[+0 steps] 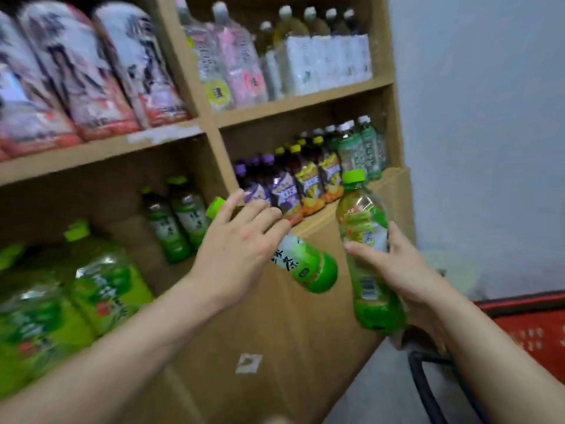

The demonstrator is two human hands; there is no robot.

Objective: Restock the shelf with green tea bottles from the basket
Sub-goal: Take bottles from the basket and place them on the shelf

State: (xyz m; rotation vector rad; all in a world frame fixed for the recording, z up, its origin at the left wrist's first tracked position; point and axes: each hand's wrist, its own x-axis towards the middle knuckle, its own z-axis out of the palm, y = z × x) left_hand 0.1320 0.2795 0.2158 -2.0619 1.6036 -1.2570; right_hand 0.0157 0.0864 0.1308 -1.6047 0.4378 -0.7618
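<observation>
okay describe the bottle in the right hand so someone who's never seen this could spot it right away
Start at the wooden shelf unit, then drop to the two hands in front of it. The right hand grips a green tea bottle that stands nearly upright, green cap up. The left hand's bottle lies tilted instead, cap pointing toward the shelf.

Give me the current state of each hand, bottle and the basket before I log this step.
Left hand: gripping a green tea bottle, held over the shelf.
Green-capped plastic tea bottle in left hand: capped, tilted nearly sideways, cap toward the shelf.
Right hand: gripping a second bottle.
Green-capped plastic tea bottle in right hand: capped, roughly upright, off the shelf.
Two small green tea bottles on the lower shelf: standing, capped.
Red plastic basket: on the right, contents out of view.
</observation>
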